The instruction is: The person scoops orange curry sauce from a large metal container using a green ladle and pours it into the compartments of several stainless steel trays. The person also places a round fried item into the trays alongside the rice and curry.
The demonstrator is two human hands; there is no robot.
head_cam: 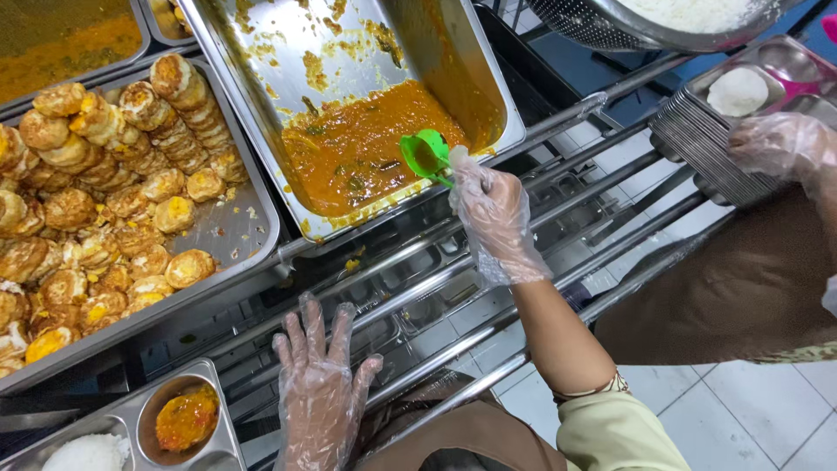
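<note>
Green ladle (425, 155) near curry pan's edge (514, 131)

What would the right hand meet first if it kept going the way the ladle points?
The right hand holds a green ladle aimed up-left. Going straight on, it would likely meet the orange curry in the steel pan first; depth is unclear.

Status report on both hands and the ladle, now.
Right hand gripping green ladle, bowl over orange curry in steel pan. Left hand open, empty, beside compartment tray. Another person's gloved hand at tray stack, clear of the ladle.
</note>
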